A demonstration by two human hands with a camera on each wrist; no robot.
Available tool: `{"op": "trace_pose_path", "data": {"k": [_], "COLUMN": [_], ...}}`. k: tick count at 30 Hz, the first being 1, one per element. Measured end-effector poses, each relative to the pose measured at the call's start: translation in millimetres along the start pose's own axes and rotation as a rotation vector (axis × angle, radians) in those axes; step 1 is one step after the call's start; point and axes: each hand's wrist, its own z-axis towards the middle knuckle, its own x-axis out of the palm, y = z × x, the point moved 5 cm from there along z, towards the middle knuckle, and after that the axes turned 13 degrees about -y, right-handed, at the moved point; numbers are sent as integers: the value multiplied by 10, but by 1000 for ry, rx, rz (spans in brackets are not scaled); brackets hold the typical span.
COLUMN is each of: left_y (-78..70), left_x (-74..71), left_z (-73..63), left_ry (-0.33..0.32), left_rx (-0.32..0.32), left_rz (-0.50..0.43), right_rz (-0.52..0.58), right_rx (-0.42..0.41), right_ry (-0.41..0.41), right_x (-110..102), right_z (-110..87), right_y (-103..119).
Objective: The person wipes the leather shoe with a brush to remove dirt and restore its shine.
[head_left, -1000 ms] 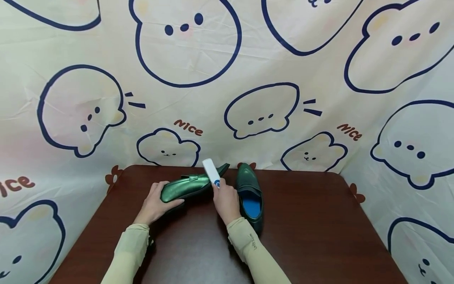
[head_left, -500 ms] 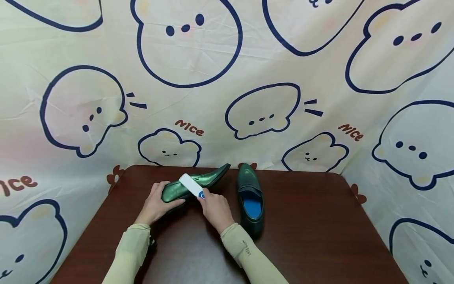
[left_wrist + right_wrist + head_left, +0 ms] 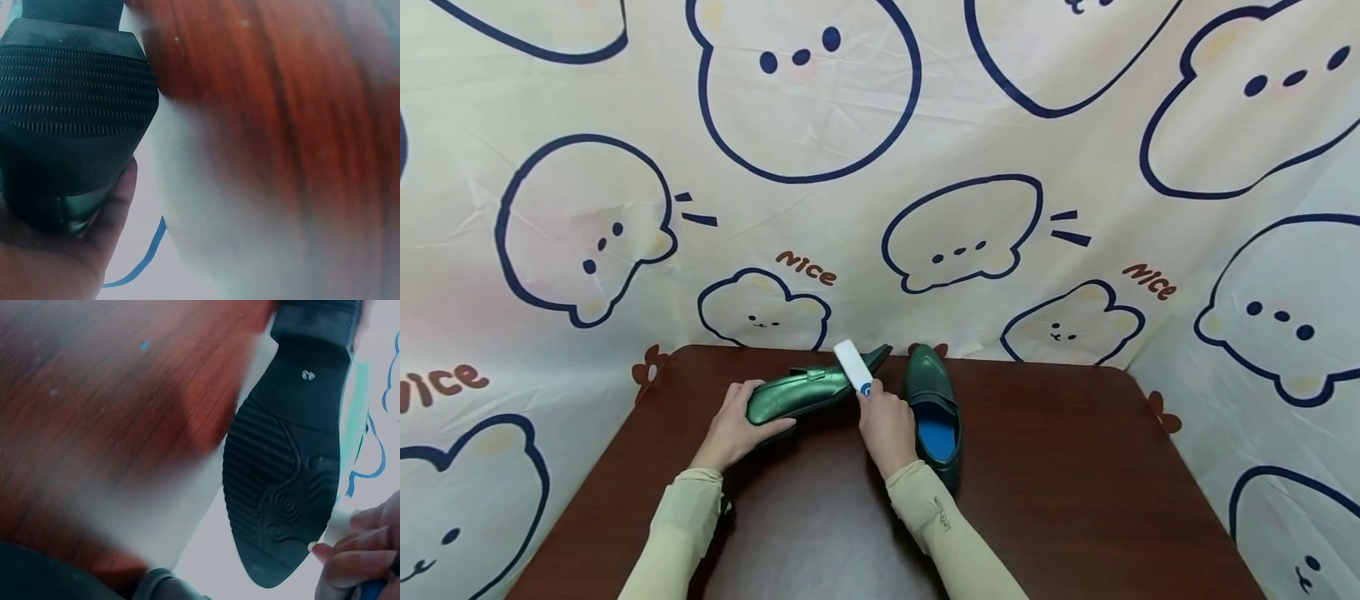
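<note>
In the head view, a shiny green loafer (image 3: 793, 398) is held tilted on its side near the table's back edge. My left hand (image 3: 733, 429) grips its heel end. The black ridged heel (image 3: 78, 94) fills the left of the left wrist view, and the patterned black sole (image 3: 284, 456) faces the right wrist camera. My right hand (image 3: 887, 427) holds a flat white brush-like tool (image 3: 852, 365) with a blue mark, laid against the upper toward the toe. Any bristles are hidden. Beside that hand stands a second green loafer (image 3: 930, 387) with a blue insole, toe pointing away.
The dark brown table (image 3: 1045, 475) has rounded back corners. A pale cloth (image 3: 850, 208) with blue bear outlines hangs behind it and along both sides. A dark shape (image 3: 50, 575) fills the bottom left corner of the right wrist view.
My right hand drew the white tool back toward the loafer's heel, then returned it to the toe end. My left hand keeps its grip on the heel.
</note>
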Motion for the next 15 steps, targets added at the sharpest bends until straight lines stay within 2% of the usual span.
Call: {"op": "trace_pose_path", "data": {"k": [3, 7, 10, 12, 15], "left_y": [16, 38, 23, 7, -8], "left_x": [-5, -22, -16, -5, 5], "left_z": [-9, -15, -11, -5, 6], "left_ry": [-1, -22, -26, -21, -18], "left_rx": [3, 1, 10, 16, 13], "left_rz": [9, 18, 13, 11, 7], "right_rz": [-1, -3, -53, -82, -92], "right_rx": [-69, -252, -370, -395, -364], "right_ry": [33, 88, 89, 75, 44], "right_x": [18, 73, 125, 152, 174], "right_z": [-44, -147, -223, -246, -234], "right_y": [109, 316, 404, 404, 332]}}
